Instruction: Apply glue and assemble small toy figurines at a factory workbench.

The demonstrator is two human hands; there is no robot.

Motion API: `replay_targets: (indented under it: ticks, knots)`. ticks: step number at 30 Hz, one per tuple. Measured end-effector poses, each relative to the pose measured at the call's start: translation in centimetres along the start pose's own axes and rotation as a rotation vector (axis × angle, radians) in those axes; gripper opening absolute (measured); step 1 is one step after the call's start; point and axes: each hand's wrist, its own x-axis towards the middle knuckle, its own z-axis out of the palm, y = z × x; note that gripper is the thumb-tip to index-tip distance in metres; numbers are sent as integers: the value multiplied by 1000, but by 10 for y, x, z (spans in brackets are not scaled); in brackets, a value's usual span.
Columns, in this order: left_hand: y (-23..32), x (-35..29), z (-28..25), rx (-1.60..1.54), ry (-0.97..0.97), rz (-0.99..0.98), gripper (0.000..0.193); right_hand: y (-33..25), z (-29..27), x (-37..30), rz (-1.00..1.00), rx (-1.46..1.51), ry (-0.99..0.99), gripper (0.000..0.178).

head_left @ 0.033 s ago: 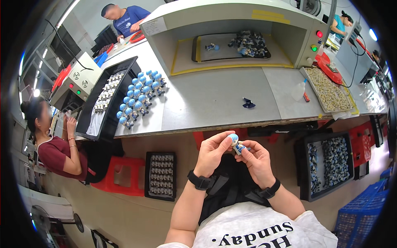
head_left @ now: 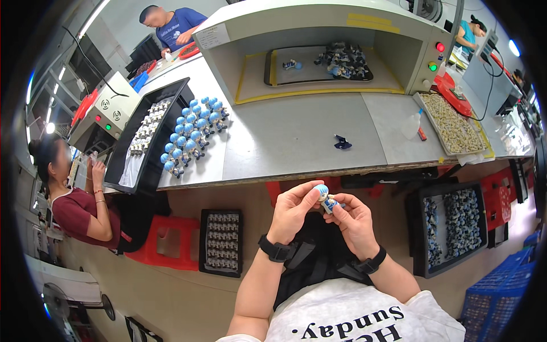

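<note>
A small figurine (head_left: pixel 326 200) with a light-blue top and a white and blue body is held between both my hands, just off the table's front edge. My left hand (head_left: pixel 294 208) pinches it by the head with thumb and fingers. Lower down, the thumb and fingers of my right hand (head_left: pixel 354 221) close on its body. Parts of the figurine are hidden behind my fingertips. On the table ahead lies a small dark-blue piece (head_left: pixel 342 142). To the left stand rows of blue-topped figurines (head_left: pixel 191 134).
A box-shaped machine (head_left: pixel 319 20) holds a tray of parts (head_left: pixel 277 80). Left is a black bin (head_left: pixel 122 154); right, a tray of pale pieces (head_left: pixel 450 122) and a bottle (head_left: pixel 411 125). Floor crates (head_left: pixel 420 239) and a red stool (head_left: pixel 162 242) flank me. A person (head_left: pixel 85 211) sits left.
</note>
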Motion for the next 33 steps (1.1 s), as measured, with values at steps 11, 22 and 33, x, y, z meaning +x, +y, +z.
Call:
replay_targets:
  ticks: [11, 22, 33]
  knots:
    - [-14, -2, -1, -63, -160, 27, 48, -4, 1, -2, 90, 50, 97, 19]
    - [-25, -1, 8, -192, -80, -44, 62, -12, -3, 3, 113, -148, 93, 25]
    - [-26, -8, 7, -344, 95, -100, 55, -104, -121, 99, -758, -943, 751, 42]
